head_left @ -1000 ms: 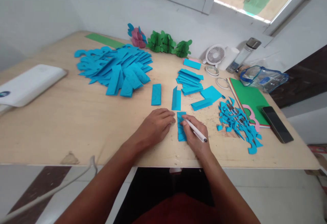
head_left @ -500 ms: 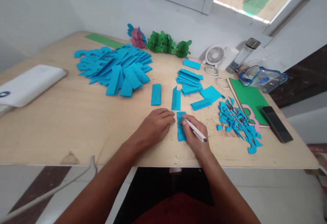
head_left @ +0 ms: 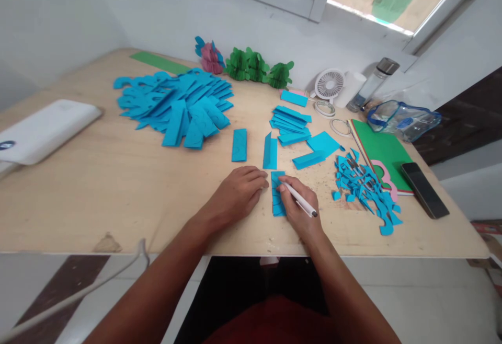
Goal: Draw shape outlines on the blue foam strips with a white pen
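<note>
My right hand (head_left: 301, 205) is closed around a white pen (head_left: 298, 197), its writing end at the upper part of a folded blue paper strip (head_left: 278, 209). Curved drawn lines show on that strip, and the hand covers part of its right side. My left hand (head_left: 243, 190) rests on the table just left of the strip, fingers loosely bent and holding nothing. Beyond the hands stand a half-open folded blue paper (head_left: 270, 151) and a flat blue strip (head_left: 239, 145) with a drawn outline.
A large heap of folded blue paper (head_left: 176, 101) lies to the left. Right of centre are stacked blue strips (head_left: 290, 119), blue scraps (head_left: 361, 182), a green book (head_left: 388, 150) and a phone (head_left: 424, 190). A white power bank (head_left: 50, 127) sits far left; green paper ornaments (head_left: 247, 64) line the wall.
</note>
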The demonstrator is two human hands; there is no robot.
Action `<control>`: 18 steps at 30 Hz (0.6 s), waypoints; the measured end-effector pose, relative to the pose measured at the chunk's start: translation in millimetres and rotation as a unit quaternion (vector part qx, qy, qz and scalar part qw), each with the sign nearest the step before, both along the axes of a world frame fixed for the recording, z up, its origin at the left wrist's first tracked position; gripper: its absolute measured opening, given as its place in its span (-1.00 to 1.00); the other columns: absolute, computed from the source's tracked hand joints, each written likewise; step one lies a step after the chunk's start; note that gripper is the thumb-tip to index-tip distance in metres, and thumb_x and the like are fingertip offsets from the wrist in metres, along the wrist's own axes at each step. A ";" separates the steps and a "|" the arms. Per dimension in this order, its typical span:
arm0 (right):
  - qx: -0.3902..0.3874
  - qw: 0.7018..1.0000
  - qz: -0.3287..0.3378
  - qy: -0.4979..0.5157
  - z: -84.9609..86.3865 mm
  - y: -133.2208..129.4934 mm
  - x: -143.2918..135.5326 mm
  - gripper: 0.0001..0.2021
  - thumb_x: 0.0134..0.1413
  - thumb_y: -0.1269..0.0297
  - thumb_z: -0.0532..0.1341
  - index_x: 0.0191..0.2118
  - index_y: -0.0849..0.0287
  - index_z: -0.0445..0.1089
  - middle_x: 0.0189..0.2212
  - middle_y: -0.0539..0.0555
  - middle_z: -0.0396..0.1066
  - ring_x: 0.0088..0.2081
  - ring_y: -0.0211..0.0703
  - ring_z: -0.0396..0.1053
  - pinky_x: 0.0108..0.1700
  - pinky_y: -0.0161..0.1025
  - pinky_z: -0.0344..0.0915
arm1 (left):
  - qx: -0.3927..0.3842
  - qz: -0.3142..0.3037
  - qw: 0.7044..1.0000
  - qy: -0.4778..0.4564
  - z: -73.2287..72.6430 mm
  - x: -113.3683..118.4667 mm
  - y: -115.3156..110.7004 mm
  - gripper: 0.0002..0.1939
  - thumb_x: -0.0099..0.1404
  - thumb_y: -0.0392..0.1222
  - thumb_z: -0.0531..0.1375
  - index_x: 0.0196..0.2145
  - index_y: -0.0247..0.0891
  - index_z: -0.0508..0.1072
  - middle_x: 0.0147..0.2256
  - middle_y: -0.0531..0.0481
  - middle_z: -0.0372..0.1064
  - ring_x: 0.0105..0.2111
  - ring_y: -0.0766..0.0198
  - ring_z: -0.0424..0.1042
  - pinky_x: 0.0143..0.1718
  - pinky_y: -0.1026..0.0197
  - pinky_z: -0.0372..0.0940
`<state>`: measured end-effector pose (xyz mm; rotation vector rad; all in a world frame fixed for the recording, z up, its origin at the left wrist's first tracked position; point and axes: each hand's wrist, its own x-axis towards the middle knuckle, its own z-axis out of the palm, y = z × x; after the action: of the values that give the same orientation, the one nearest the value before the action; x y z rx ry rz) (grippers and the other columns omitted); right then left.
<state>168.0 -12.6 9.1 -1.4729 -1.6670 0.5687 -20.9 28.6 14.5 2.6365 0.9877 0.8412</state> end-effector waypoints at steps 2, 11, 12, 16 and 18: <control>-0.001 1.000 0.001 -0.001 0.3 0.1 0.1 -0.78 0.22 0.23 0.14 -0.11 0.07 0.49 -0.22 0.06 0.59 -0.20 -0.04 0.54 -0.18 -0.17 0.39 | 0.001 -0.001 1.000 -0.003 -0.3 -0.1 0.4 -0.73 0.34 -0.39 -0.02 -0.22 -0.30 0.47 -0.11 -0.17 0.51 -0.04 0.09 0.43 0.02 -0.03 0.35; -0.010 1.000 -0.003 -0.001 -0.7 1.0 0.4 -0.78 0.21 0.22 0.14 -0.10 0.08 0.48 -0.23 0.07 0.59 -0.23 -0.04 0.54 -0.24 -0.19 0.38 | -0.009 0.000 1.000 -0.005 -0.5 0.0 1.0 -0.73 0.33 -0.40 -0.02 -0.24 -0.28 0.47 -0.15 -0.15 0.52 -0.08 0.11 0.44 -0.01 -0.01 0.36; -0.011 1.000 -0.002 0.002 -0.5 1.0 0.3 -0.77 0.21 0.22 0.14 -0.10 0.08 0.48 -0.23 0.07 0.59 -0.23 -0.04 0.54 -0.24 -0.19 0.38 | -0.008 0.001 1.000 -0.006 -0.6 -0.1 1.0 -0.73 0.33 -0.40 -0.03 -0.24 -0.29 0.47 -0.15 -0.15 0.52 -0.08 0.11 0.44 -0.01 -0.01 0.36; -0.013 1.000 -0.003 0.007 0.9 0.9 -0.1 -0.77 0.21 0.22 0.14 -0.11 0.10 0.48 -0.24 0.08 0.59 -0.24 -0.04 0.54 -0.24 -0.18 0.39 | -0.004 0.009 1.000 -0.006 0.3 -0.7 0.2 -0.71 0.34 -0.39 -0.04 -0.22 -0.28 0.47 -0.15 -0.15 0.52 -0.08 0.11 0.44 -0.01 -0.01 0.36; -0.013 1.000 -0.005 0.005 0.9 1.0 0.0 -0.77 0.21 0.22 0.14 -0.11 0.10 0.49 -0.24 0.09 0.59 -0.24 -0.03 0.54 -0.24 -0.18 0.39 | 0.000 0.017 1.000 -0.010 1.7 -0.8 -0.4 -0.71 0.34 -0.38 -0.05 -0.21 -0.29 0.47 -0.15 -0.16 0.52 -0.08 0.10 0.44 -0.02 0.00 0.36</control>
<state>168.0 -11.6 9.9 -1.4939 -1.6494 0.5930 -21.8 28.2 16.1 2.6130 1.0312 0.8733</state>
